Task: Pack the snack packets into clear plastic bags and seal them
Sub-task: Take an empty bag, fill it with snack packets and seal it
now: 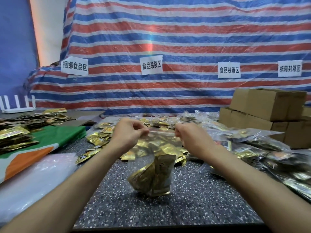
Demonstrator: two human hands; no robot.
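Observation:
A clear plastic bag hangs upright over the speckled table, with gold snack packets bunched in its bottom. My left hand pinches the left end of the bag's zip strip. My right hand pinches the right end, and the strip is stretched level between them. Behind the bag lies a loose heap of gold packets.
A stack of flat clear bags lies at the left front over a green and orange sheet. More packets pile at far left. Filled bags crowd the right side, with cardboard boxes behind them. A white router stands back left.

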